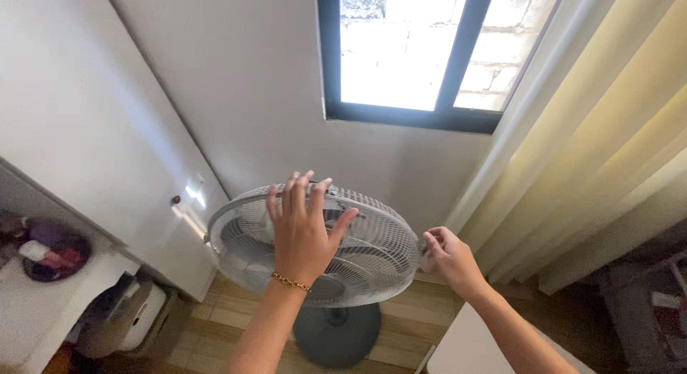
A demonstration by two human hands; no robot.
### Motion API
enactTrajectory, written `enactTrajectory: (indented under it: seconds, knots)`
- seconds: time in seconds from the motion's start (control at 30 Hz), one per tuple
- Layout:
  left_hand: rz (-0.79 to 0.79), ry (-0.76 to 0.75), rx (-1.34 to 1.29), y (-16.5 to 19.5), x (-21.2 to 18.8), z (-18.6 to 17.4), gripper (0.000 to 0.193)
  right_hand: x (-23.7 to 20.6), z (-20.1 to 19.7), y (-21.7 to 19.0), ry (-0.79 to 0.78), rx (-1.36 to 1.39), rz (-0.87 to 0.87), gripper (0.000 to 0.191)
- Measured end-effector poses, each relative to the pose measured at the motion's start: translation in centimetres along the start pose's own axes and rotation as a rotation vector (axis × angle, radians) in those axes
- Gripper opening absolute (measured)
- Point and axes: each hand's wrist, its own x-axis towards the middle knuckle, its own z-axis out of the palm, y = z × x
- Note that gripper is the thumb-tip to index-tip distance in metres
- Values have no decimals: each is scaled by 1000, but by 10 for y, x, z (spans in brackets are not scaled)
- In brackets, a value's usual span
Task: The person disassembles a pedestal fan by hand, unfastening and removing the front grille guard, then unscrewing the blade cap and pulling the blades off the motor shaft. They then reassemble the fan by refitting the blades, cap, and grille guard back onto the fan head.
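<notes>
A standing electric fan with a grey wire grille (372, 256) tilts face-up in the middle of the view, on a round dark base (336, 335). My left hand (302, 227), with a thin gold bracelet on the wrist, lies flat on the top of the grille, fingers spread. My right hand (447, 256) pinches the grille's right rim between closed fingers. The fan blades show dimly through the wires.
A white cabinet door with a small knob (175, 200) stands at left, above a white shelf holding a dark bowl (54, 254). A black-framed window (408, 56) is above, cream curtains (594, 152) at right. Wooden floor below, with a white appliance (136, 317) at lower left.
</notes>
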Motion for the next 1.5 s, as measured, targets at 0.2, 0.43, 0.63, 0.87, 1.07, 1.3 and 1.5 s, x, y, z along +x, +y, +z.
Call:
enactTrajectory:
  seconds: [0.2, 0.43, 0.63, 0.87, 1.07, 1.3, 1.5]
  knots:
    - [-232, 139, -248, -67, -47, -25, 45, -20, 29, 6, 91, 269, 47, 47]
    - [-916, -71, -279, -194, -130, -29, 32, -43, 84, 20, 246, 816, 203, 54]
    - [-918, -249, -478, -211, -145, -17, 32, -44, 112, 12, 387, 1067, 374, 58]
    - [-932, -192, -600, -193, -146, -9, 31, -46, 124, 9, 493, 1115, 398, 42]
    - [-1147, -202, -722, -190, -151, 2, 34, -49, 126, 11, 508, 1047, 428, 35]
    - [-1202, -71, -1054, -182, -159, 12, 28, -58, 122, 9, 422, 1141, 359, 33]
    - [-1326, -157, -1001, -175, -158, 4, 27, -62, 121, 12, 417, 1193, 417, 38]
